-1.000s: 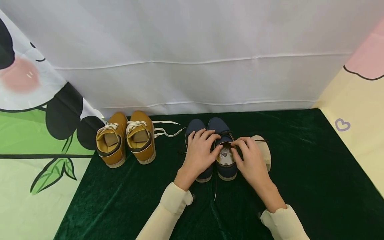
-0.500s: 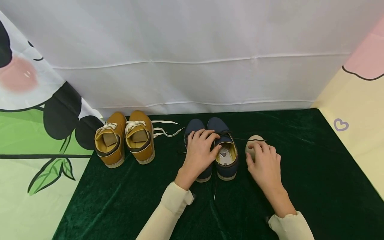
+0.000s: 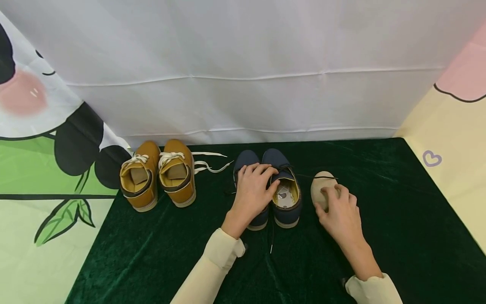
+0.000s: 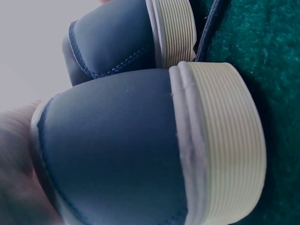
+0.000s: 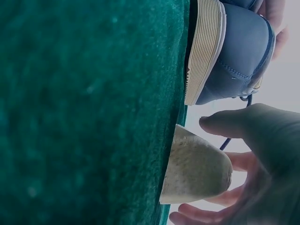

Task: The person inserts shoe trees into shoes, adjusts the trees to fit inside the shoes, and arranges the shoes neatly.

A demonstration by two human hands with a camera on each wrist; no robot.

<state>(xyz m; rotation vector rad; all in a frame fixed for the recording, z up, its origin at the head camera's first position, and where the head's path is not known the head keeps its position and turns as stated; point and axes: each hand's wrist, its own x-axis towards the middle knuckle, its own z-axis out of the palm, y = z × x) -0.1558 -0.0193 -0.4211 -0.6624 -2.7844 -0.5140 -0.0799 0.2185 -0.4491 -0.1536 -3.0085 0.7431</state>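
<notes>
A pair of navy lace-up shoes stands on the green cloth, toes away from me. My left hand (image 3: 253, 185) lies across the left navy shoe (image 4: 112, 145), its bent fingers and thumb gripping the near collar of the right navy shoe (image 3: 287, 217). That shoe's yellow-lined opening shows a pale insole (image 3: 284, 197). To the right lies a beige toe-shaped shoe insert (image 5: 197, 166), rounded in the head view. My right hand (image 3: 341, 215) is over its near end, fingers loosely bent round its far side; in the right wrist view the thumb stands apart from it.
Ochre shoes with white laces, a left one (image 3: 140, 181) and a right one (image 3: 177, 175), stand at the far left. A dark lace (image 3: 320, 177) runs over the insert. Another dark lace (image 3: 271, 240) trails behind the navy shoes. A white cloth wall (image 3: 243, 105) rises behind.
My right hand has left the right navy shoe's opening and moved right and back to the beige insert, then slightly nearer me. The left hand stays in place.
</notes>
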